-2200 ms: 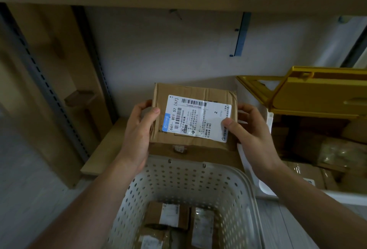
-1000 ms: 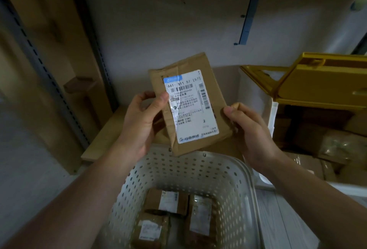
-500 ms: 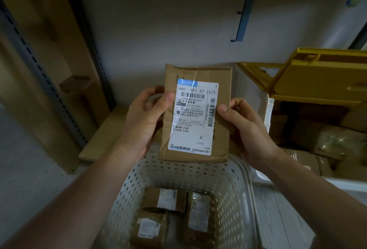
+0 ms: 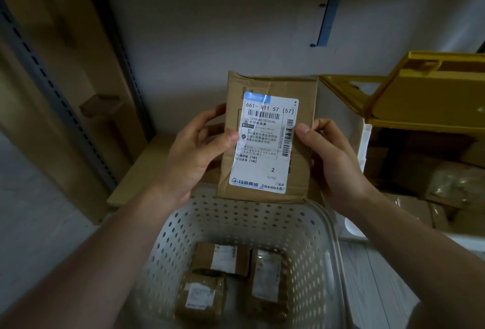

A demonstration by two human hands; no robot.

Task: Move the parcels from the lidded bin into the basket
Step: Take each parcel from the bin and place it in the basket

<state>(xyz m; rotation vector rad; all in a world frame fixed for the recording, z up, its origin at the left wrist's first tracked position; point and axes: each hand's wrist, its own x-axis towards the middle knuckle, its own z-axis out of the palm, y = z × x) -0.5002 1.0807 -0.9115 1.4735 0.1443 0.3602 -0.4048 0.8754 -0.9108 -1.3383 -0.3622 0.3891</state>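
Observation:
A flat brown cardboard parcel (image 4: pixel 301 92) with a white shipping label stands upright above the far rim of the white perforated basket (image 4: pixel 312 244). My left hand (image 4: pixel 194 155) grips its left edge, thumb on the label. My right hand (image 4: pixel 333 160) grips its right edge, thumb on the front. Three brown labelled parcels (image 4: pixel 220 260) lie on the basket's floor. To the right stands the white bin (image 4: pixel 364 145) with its yellow lid (image 4: pixel 430 92) raised, and more brown parcels (image 4: pixel 451 184) lie inside it.
A pale wall is straight ahead. A wooden board (image 4: pixel 147 163) lies on the floor behind the basket. Wooden planks and a perforated metal upright (image 4: pixel 52 87) lean at the left. A blue bracket (image 4: pixel 328 6) hangs on the wall.
The parcel was turned from lying sideways to standing upright, label now reading straight. Both hands kept hold of it and it stayed above the basket's far rim.

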